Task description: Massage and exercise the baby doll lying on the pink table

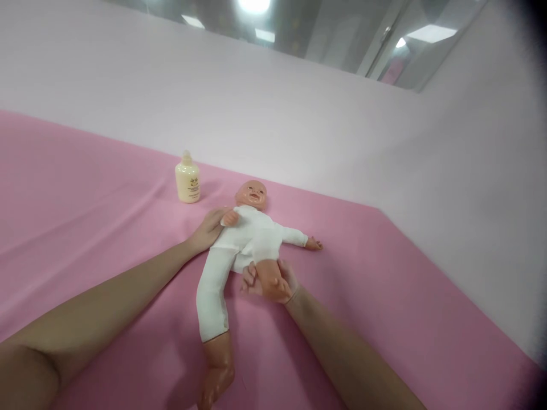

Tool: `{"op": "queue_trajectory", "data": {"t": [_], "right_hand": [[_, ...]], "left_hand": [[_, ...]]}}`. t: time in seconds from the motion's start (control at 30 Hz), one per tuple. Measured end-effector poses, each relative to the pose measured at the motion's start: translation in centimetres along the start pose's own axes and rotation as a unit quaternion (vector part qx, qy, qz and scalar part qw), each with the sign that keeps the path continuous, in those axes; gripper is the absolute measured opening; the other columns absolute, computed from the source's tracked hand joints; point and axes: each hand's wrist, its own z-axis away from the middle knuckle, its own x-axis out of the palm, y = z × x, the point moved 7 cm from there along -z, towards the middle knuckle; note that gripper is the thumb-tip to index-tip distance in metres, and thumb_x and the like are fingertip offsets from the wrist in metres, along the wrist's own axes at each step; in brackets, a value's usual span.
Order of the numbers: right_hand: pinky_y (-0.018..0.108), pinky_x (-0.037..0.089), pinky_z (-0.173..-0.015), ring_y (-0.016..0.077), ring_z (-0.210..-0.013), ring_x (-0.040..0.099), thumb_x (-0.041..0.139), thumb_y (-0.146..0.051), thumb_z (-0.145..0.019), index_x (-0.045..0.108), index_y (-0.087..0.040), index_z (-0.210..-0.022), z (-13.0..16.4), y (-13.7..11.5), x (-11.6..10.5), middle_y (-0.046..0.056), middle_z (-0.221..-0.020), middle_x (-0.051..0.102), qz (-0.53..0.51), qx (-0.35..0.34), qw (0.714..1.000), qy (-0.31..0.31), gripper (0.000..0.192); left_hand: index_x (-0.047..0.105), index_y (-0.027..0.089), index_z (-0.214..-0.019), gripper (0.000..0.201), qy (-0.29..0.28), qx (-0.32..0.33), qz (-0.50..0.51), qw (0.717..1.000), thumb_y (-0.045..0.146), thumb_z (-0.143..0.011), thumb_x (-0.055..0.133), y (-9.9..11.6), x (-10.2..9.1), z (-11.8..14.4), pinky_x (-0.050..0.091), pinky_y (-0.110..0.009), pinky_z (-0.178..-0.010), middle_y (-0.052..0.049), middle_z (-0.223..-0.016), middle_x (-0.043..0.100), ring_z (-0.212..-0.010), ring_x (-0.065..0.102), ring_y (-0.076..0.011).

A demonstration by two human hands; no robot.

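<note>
While the doll (250,230) lies face-up on the pink worktop (342,256), the right hand (292,279) curls its fingers around the bent leg (269,276); the left hand (211,224) rests at its side, finger closure unclear; the step appears to be leg-flexing, the next move likely needing steady support.

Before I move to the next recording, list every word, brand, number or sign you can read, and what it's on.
Bottle: small dark print on its front, too small and blurred to read.
Doll: no text visible.
Nothing else shows readable writing.
</note>
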Motion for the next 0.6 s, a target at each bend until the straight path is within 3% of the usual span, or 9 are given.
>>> {"op": "queue_trajectory", "data": {"t": [0.1,0.17,0.6], "right_hand": [[0.032,0.044,-0.080,0.0187,-0.080,0.060,0.057,-0.066,-0.077,0.060,-0.014,-0.081,-0.12,-0.99,-0.72,0.004,-0.081,0.060,-0.037,-0.031,0.994,0.094,0.053],[0.032,0.044,-0.079,0.0195,-0.079,0.061,0.056,-0.064,-0.078,0.061,-0.013,-0.080,-0.14,-1.04,-0.84,0.005,-0.080,0.061,-0.037,-0.022,0.992,0.122,0.052],[0.032,0.044,-0.078,0.0193,-0.078,0.063,0.057,-0.063,-0.079,0.063,-0.010,-0.081,-0.12,-0.96,-0.49,0.006,-0.079,0.061,-0.036,-0.023,0.992,0.118,0.053]], "left_hand": [[0.067,0.028,-0.118,0.035,-0.023,0.060,-0.056,0.996,0.030,-0.084,0.057,0.99,0.45,0.11,0.025,-0.045,-0.116,-0.007,-0.132,0.059,-0.129,0.046,-0.0279],[0.066,0.028,-0.120,0.037,-0.022,0.075,-0.074,0.994,0.028,-0.086,0.053,1.19,0.51,0.18,0.026,-0.044,-0.116,-0.007,-0.133,0.058,-0.129,0.046,-0.0269],[0.058,0.026,-0.130,0.042,-0.039,0.127,-0.158,0.979,0.022,-0.092,0.041,1.13,0.77,0.36,0.032,-0.044,-0.113,-0.008,-0.137,0.055,-0.129,0.045,-0.0234]]}}
